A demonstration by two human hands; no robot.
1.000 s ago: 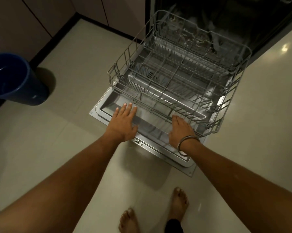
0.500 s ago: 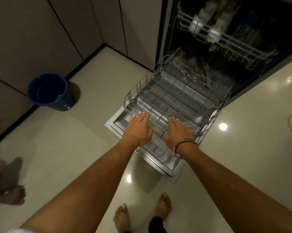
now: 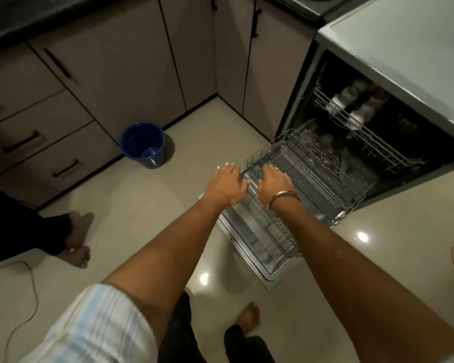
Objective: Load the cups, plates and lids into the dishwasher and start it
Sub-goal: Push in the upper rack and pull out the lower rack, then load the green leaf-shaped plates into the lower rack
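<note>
Both hands flat and spread, holding nothing, the left hand and right hand rest at the front rim of the pulled-out lower rack, which probably wants one even, level push along the open door.

Open from above, crowded low and to the right.

Lower rack pulled out over dropped door, wire rim and tines blocking sideways entry; upper rack with pale cups overhanging behind. Clear floor left, save blue bucket near cabinets.
</note>
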